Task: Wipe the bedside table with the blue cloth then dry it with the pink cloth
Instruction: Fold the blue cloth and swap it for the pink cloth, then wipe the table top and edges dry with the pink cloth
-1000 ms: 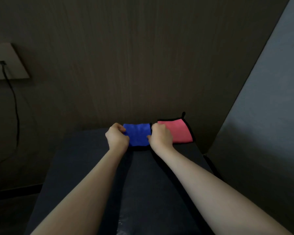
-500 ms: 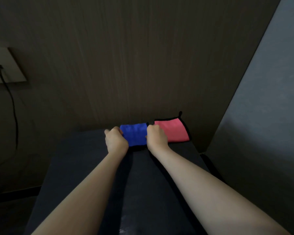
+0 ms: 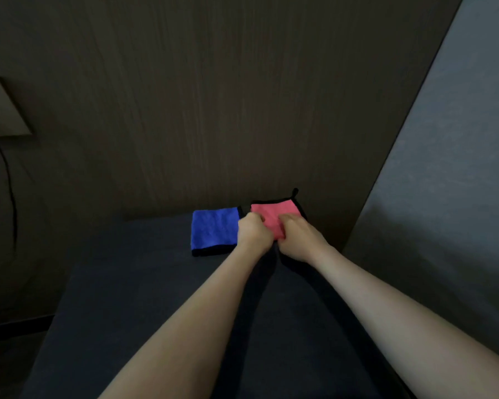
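Gripping the pink black-edged terry cloth [image 3: 274, 217] at the dark bedside table's [image 3: 127, 283] far edge, the left hand [image 3: 252, 233] and right hand [image 3: 296, 236] are curling shut around it, risking dragging the touching folded blue terry cloth [image 3: 213, 230] along.

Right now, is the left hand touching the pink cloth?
Touching. The head view shows the left hand with fingers curled onto the near left edge of the pink cloth, no gap between them; the right hand grips it too.
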